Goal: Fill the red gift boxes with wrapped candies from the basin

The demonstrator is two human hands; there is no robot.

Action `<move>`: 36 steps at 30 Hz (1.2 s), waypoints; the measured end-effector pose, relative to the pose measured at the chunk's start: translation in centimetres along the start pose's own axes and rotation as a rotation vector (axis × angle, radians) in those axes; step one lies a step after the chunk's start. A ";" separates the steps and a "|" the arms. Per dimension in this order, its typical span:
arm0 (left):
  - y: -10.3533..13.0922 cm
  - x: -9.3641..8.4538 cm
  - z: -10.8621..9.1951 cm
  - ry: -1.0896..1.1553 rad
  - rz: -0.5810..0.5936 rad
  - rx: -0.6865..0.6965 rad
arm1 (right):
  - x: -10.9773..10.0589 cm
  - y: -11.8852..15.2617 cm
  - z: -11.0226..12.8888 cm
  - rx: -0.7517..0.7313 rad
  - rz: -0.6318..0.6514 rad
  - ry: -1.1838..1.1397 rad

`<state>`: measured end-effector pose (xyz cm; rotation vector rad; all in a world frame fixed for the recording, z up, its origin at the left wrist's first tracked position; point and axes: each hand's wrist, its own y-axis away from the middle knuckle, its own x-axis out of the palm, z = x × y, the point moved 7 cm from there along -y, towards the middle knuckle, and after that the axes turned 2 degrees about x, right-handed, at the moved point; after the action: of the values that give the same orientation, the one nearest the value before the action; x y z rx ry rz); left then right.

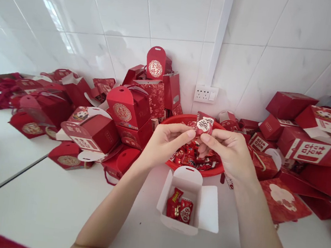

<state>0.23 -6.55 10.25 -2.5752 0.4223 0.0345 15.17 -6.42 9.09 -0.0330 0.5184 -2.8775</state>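
Between both hands, a small red wrapped candy [204, 123] with a pale printed label is held up over a red basket [166, 120]. My left hand [171, 141] pinches its left side between thumb and fingers. My right hand [229, 150] grips it from the right, thumb on the front. Inside the basket lie many red-wrapped candies [191, 149], partly hidden by the hands. Nearer to me stands an open box [209, 207] with white inner walls and its flaps spread. Two red candy packets [185, 211] are visible in it, one marked 520.
Red gift boxes [128, 107] are piled on the left of the white table [60, 203]. More red boxes [305, 146] crowd the right side. A tiled wall [179, 16] with a socket panel [206, 94] rises behind.
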 end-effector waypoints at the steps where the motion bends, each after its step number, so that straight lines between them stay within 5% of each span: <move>1: 0.0 0.0 0.0 -0.005 -0.010 0.003 | 0.0 0.0 0.0 -0.013 -0.016 -0.001; 7: 0.0 -0.9 -0.1 -0.134 -0.063 0.030 | 0.6 -0.2 -0.1 0.011 0.061 0.007; 14: 0.4 -0.6 -0.7 -0.347 0.191 -0.002 | -1.8 0.1 0.9 -0.003 0.023 0.043; 21: 0.1 0.0 0.0 -0.182 0.139 0.005 | -1.9 0.3 0.8 -0.020 -0.003 -0.081; 27: -0.1 0.0 -0.2 -0.124 0.073 0.065 | -1.0 0.0 0.1 0.051 0.107 -0.145; 36: 0.1 0.4 -1.0 -0.019 0.170 0.177 | -0.6 0.0 0.0 0.080 0.169 -0.194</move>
<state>0.54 -7.22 11.02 -2.3580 0.6081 0.0781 15.80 -6.29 9.05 -0.2404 0.3515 -2.6900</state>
